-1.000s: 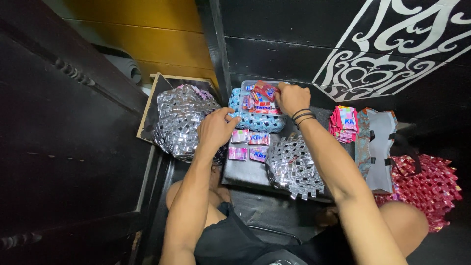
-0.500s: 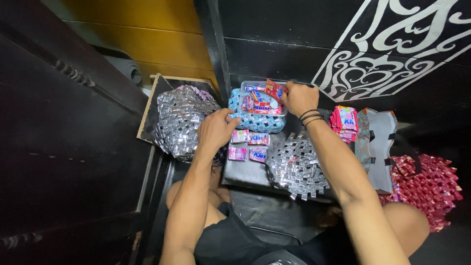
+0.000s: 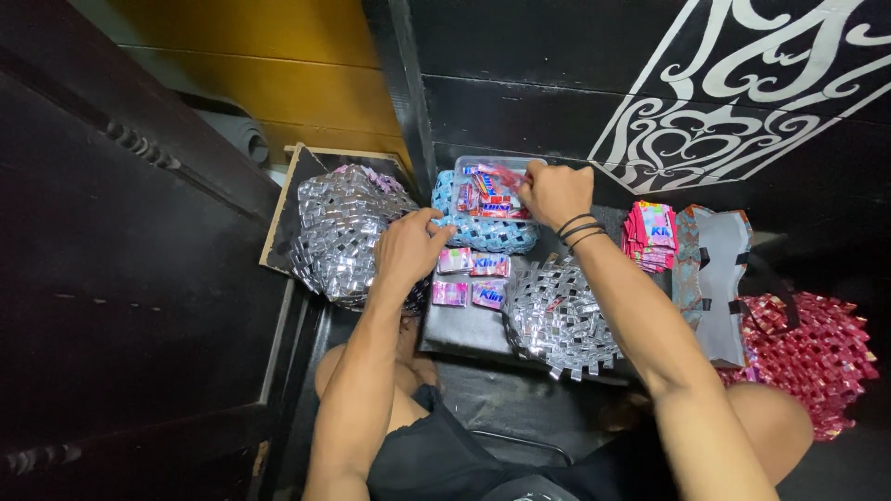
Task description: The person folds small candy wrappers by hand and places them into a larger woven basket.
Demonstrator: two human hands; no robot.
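My right hand (image 3: 555, 190) reaches into a blue woven basket (image 3: 487, 234) and pinches a red and pink sachet (image 3: 501, 174) from the pile of sachets inside. Black bands circle that wrist. My left hand (image 3: 408, 249) rests with curled fingers on the basket's left rim, next to a large silver woven bag (image 3: 339, 232). Several small pink sachets (image 3: 471, 278) lie flat on the dark board (image 3: 464, 329) just below the basket. A round silver woven piece (image 3: 557, 320) sits under my right forearm.
A stack of pink sachets (image 3: 652, 232) lies right of my right arm, beside a grey-blue bag with black straps (image 3: 715, 278). A red woven bag (image 3: 817, 357) sits at far right. Black wooden walls enclose the space; my knees are below.
My right hand has moved up and back over the basket, lifting a sachet from the pile. My left hand stays on the basket's rim.
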